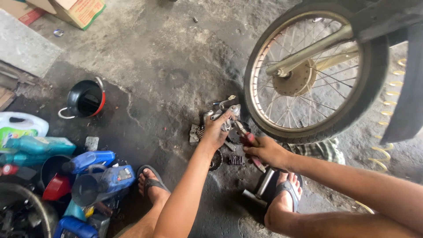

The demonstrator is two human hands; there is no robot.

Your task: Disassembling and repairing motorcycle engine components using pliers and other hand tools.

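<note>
Workshop floor clutter around a spoked wheel

A spoked motorcycle wheel (315, 72) stands on stained concrete; blue oil bottles (94, 160), a red funnel (56, 187) and a black pot (84, 98) sit left, cardboard boxes (72, 11) far behind.

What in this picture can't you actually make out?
- Metal engine part: the left hand covers its middle, head view.
- Red-handled pliers: handles buried in the right hand; jaw tips too small to tell what they grip.
- Motorcycle wheel: top cut off by the frame edge.
- Blue oil bottles: labels too small.
</note>
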